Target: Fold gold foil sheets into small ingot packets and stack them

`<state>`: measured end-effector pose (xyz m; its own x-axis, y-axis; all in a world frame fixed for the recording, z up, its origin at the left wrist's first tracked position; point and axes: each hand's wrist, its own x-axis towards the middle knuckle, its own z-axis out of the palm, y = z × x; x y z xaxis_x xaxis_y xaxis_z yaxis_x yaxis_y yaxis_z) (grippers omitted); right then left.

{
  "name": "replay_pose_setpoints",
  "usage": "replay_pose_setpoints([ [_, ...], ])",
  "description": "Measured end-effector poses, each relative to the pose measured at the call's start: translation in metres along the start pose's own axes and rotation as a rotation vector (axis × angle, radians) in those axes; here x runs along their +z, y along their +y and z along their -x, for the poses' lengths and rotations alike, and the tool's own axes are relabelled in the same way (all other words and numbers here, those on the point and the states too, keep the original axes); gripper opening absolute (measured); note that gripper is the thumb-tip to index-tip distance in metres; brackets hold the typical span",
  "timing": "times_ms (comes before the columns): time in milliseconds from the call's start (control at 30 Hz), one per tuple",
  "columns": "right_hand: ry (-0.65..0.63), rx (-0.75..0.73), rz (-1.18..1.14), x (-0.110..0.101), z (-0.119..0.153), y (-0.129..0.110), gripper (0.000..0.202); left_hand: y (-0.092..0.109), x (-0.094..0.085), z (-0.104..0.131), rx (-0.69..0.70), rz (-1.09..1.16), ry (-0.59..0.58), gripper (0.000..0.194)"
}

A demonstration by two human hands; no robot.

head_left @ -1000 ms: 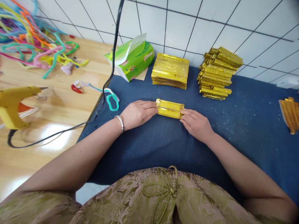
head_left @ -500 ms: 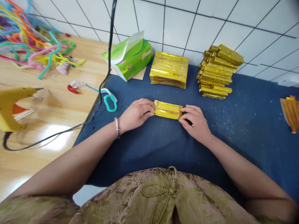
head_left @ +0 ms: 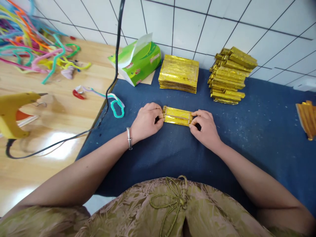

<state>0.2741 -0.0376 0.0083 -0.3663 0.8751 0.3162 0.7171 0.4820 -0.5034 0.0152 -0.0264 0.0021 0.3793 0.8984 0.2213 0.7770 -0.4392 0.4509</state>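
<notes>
A strip of folded gold foil paper [head_left: 177, 116] lies across in front of me, just above the dark blue cloth [head_left: 158, 151] or resting on it. My left hand [head_left: 148, 121] pinches its left end between curled fingers and thumb. At the other end, my right hand [head_left: 204, 125] grips the strip's edge with thumb and forefinger. Creases and raised edges show along the strip. Beyond it stands a neat stack of flat gold foil sheets [head_left: 178, 73], and right of that a pile of folded gold strips [head_left: 229, 77].
A green tissue pack [head_left: 140, 65] stands by the tiled wall. On the wooden table at left are a yellow glue gun [head_left: 14, 113], its black cord [head_left: 114, 74] crossing the view, and tangled pipe cleaners [head_left: 37, 52]. Another gold bundle [head_left: 307, 120] sits far right.
My left hand has shifted slightly right and its fingers have curled more tightly at the strip's left end. My right thumb and forefinger have drawn closer on the other end.
</notes>
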Motion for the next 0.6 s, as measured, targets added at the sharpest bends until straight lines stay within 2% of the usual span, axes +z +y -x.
replay_pose_setpoints([
  [100, -0.005, 0.0, -0.001, 0.0, 0.0, 0.0, 0.008, -0.001, 0.0, 0.0, -0.009, 0.016, 0.013, 0.008],
  [333, -0.011, -0.013, -0.01, 0.0, 0.001, 0.001, 0.007, -0.009, -0.008, -0.001, 0.116, 0.157, -0.016, 0.012],
  [600, -0.013, -0.008, -0.003, 0.0, 0.001, 0.001, 0.007, -0.011, -0.005, -0.002, 0.097, 0.151, 0.003, 0.014],
])
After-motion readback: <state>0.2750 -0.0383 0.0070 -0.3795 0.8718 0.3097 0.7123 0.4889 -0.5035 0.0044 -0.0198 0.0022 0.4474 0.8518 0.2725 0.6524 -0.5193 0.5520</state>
